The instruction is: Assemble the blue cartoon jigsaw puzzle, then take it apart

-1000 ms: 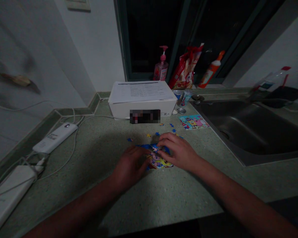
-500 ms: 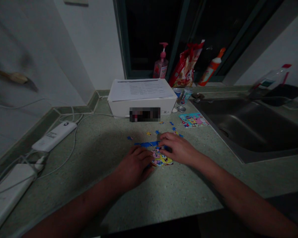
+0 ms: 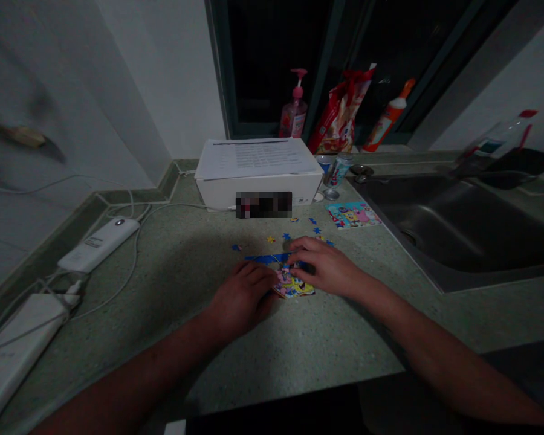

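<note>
A small, partly assembled jigsaw puzzle point(image 3: 297, 286) with yellow and pink cartoon figures lies on the countertop, a blue strip point(image 3: 265, 259) along its far edge. My left hand point(image 3: 241, 296) rests at its left side, fingers together and curled onto the edge. Above the right part of the puzzle is my right hand point(image 3: 329, 266), its fingers and thumb bent down around a puzzle piece that they mostly hide. Loose pieces lie beyond the hands: a yellow one point(image 3: 271, 239), a blue one point(image 3: 286, 236) and several others.
A cartoon picture card point(image 3: 353, 214) lies beside the metal sink point(image 3: 453, 223). Behind stand a white box point(image 3: 258, 172) with a paper on top, a can point(image 3: 339, 171) and a pump bottle point(image 3: 293, 115). White power banks point(image 3: 97, 243) and cables are at left.
The whole view has shifted slightly, so everything sits a little higher. Both hands keep almost the same places at the puzzle, with only slight finger movement.
</note>
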`<state>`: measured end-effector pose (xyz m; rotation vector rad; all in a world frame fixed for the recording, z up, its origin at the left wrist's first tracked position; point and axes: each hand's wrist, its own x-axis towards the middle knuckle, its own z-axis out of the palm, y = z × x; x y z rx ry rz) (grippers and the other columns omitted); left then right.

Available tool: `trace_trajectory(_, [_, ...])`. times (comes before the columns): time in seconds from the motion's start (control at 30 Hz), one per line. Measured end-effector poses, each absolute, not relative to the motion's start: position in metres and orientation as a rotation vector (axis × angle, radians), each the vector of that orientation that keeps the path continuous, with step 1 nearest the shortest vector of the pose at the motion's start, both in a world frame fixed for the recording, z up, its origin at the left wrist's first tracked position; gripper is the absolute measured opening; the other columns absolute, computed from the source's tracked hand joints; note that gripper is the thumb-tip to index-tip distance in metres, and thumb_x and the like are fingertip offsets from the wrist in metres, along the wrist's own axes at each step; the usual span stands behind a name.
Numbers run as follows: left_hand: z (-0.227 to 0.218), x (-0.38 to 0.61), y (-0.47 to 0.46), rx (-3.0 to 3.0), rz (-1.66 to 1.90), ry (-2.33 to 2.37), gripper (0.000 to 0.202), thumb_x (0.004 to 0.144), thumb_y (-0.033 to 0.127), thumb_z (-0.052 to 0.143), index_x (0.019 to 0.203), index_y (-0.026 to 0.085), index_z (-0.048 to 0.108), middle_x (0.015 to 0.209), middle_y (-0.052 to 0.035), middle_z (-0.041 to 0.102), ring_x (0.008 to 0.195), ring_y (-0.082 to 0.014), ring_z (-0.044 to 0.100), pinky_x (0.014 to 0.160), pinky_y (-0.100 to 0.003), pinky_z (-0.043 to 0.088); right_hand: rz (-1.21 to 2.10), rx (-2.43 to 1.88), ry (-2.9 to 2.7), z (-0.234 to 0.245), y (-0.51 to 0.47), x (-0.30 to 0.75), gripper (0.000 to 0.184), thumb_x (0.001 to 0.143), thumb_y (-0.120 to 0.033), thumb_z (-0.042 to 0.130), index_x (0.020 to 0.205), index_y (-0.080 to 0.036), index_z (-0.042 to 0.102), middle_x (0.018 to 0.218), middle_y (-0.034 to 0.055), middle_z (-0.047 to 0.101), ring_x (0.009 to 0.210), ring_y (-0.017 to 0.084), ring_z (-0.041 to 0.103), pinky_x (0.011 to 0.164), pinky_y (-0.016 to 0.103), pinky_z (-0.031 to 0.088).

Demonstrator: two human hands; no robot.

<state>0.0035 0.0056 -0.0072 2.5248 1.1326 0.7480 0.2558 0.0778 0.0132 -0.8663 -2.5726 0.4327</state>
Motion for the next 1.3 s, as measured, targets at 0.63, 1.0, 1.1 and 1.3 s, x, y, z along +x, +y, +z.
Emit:
trace_trajectory(0.63, [-0.001, 0.007, 0.010, 1.173, 0.991, 1.147, 0.022, 0.084, 0.034, 0.074, 0.098, 0.017, 0.072, 0.092, -0.0067, 0.074, 0.082, -0.0201, 0.069, 0.078, -0.036, 0.056, 0.467, -0.617, -2.411, 0.020, 0.059, 0.237, 0.016, 0.098, -0.028, 0.067, 0.113, -0.022, 0.069, 0.121, 0.0098, 0.069, 0.110, 0.023, 0.069, 0.092, 0.039, 0.058])
trace_trajectory(1.0, [0.002, 0.011, 0.008, 1.146, 0.987, 0.998, 0.022, 0.081, 0.031, 0.079, 0.096, 0.018, 0.071, 0.090, -0.0053, 0.074, 0.085, -0.0207, 0.071, 0.086, -0.039, 0.058, 0.436, -0.652, -2.389, 0.020, 0.057, 0.235, 0.006, 0.101, -0.027, 0.062, 0.102, -0.023, 0.066, 0.119, 0.0090, 0.069, 0.107, 0.022, 0.070, 0.089, 0.038, 0.058])
trace_trajectory(1.1, [0.000, 0.012, 0.008, 1.114, 1.015, 0.988, 0.024, 0.077, 0.030, 0.083, 0.091, 0.018, 0.068, 0.087, -0.0039, 0.073, 0.083, -0.0200, 0.071, 0.084, -0.037, 0.059, 0.429, -0.633, -2.395, 0.019, 0.056, 0.234, 0.008, 0.101, -0.025, 0.059, 0.102, -0.023, 0.067, 0.118, 0.0091, 0.069, 0.106, 0.021, 0.070, 0.088, 0.038, 0.059])
trace_trajectory(1.3, [0.003, 0.013, 0.008, 1.083, 0.994, 1.015, 0.026, 0.078, 0.034, 0.085, 0.083, 0.018, 0.064, 0.080, -0.0016, 0.071, 0.075, -0.0181, 0.070, 0.078, -0.035, 0.058, 0.353, -0.598, -2.409, 0.019, 0.055, 0.231, 0.012, 0.097, -0.031, 0.066, 0.107, -0.023, 0.067, 0.119, 0.0100, 0.070, 0.106, 0.023, 0.071, 0.087, 0.039, 0.060])
